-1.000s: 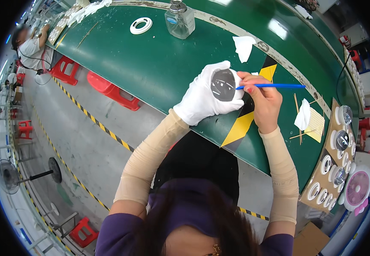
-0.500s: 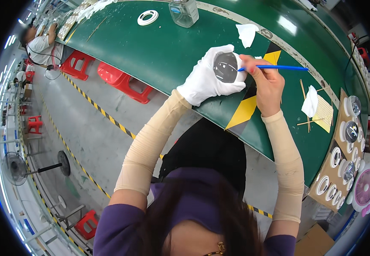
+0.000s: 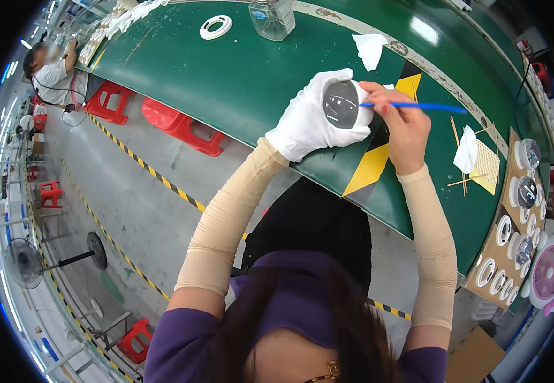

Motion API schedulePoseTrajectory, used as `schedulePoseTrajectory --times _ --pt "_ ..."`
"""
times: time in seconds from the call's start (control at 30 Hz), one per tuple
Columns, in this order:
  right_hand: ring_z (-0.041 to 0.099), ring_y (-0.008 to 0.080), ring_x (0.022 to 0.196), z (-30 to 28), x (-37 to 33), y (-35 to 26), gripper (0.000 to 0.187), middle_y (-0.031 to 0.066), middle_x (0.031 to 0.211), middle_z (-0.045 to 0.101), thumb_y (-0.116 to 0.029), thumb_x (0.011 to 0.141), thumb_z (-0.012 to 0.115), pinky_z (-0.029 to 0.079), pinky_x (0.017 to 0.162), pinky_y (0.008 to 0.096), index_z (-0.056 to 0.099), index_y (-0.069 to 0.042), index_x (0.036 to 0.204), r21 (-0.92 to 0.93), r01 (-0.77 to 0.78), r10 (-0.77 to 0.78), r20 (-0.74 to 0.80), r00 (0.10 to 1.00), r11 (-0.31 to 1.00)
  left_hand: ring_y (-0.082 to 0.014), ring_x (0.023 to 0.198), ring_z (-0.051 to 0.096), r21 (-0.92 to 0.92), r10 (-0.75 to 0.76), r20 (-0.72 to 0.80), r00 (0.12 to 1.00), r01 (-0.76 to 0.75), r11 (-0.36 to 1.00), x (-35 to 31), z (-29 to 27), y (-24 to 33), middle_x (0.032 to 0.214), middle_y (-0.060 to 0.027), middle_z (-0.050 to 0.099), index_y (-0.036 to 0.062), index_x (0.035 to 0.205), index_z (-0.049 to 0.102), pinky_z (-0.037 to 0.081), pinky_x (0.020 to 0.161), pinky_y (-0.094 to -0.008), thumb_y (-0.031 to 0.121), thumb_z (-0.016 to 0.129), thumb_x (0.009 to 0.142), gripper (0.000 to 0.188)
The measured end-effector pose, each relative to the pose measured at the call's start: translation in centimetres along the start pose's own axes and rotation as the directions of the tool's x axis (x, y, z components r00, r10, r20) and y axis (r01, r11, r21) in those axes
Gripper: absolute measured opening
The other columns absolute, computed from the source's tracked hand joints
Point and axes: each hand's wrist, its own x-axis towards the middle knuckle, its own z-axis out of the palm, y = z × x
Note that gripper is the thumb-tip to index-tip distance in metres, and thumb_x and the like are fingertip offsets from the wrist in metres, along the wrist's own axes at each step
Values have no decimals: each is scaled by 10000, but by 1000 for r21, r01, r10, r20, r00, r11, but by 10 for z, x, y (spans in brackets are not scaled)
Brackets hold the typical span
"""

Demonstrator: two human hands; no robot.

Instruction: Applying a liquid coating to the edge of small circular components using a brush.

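Note:
In a white glove, my left hand (image 3: 305,118) is closed round a domed clear lens (image 3: 341,104) seated in a white ring, holding it above the green table near its front edge. My bare right hand (image 3: 401,124) pinches a thin blue stick-shaped tool (image 3: 427,106), pen-like in form. The tool's left end meets the lens's right rim; its exact tip is too small to make out. Just beyond the hands lies a crumpled white cloth (image 3: 370,51). Black-and-yellow tape (image 3: 366,170) crosses the table beneath the right hand.
A white ring (image 3: 216,27) and a clear jar (image 3: 272,19) stand on the far table (image 3: 181,70). At right lie thin wooden sticks, a white cloth (image 3: 466,150), a yellow perforated sheet (image 3: 486,167), and a cardboard board (image 3: 481,254) bearing rings and lenses. Red stools (image 3: 162,118) and a seated person (image 3: 56,73) are left.
Both hands have shifted slightly right in view with the lens and blue tool. The tool still touches the lens's right rim, and both grips are kept.

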Motion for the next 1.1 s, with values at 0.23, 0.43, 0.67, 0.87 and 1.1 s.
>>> schedulePoseTrajectory --times 0.23,0.43,0.67,0.87,1.1 --pt "645 320 1075 9 8 -4 111 145 977 687 -50 954 608 477 945 378 650 51 934 -21 20 -21 -30 999 1000 -166 1067 610 62 67 -26 997 -65 996 2 1 -8 1182 -87 608 76 1375 426 501 944 -306 210 914 656 879" --pt "639 314 1088 7 2 -5 102 156 1008 689 -23 952 588 477 917 341 644 52 912 -71 59 -59 4 998 996 -171 1064 615 56 62 -20 998 -61 997 2 0 -6 1175 -91 608 58 1369 424 499 950 -309 222 923 645 894" --pt "648 232 995 12 -4 -4 103 147 1014 702 -28 955 595 473 898 290 657 53 945 -37 129 -128 23 992 991 -175 1096 601 35 24 -4 1000 -24 999 0 3 -12 1197 -103 599 59 1370 420 492 964 -315 231 929 639 908" --pt "649 266 1053 6 0 3 96 164 1018 696 43 938 547 485 907 317 632 72 907 -58 162 -160 37 986 985 -278 1063 647 104 111 -59 992 -104 989 1 1 -10 1157 -114 638 82 1320 478 521 921 -366 370 905 620 869" --pt "650 294 1062 14 6 -3 75 164 1010 679 41 926 552 487 939 371 624 56 911 -92 52 -57 -50 997 994 -187 1064 622 131 135 -17 991 -132 983 3 -1 -10 1175 -111 613 48 1359 426 511 938 -313 222 898 663 859"
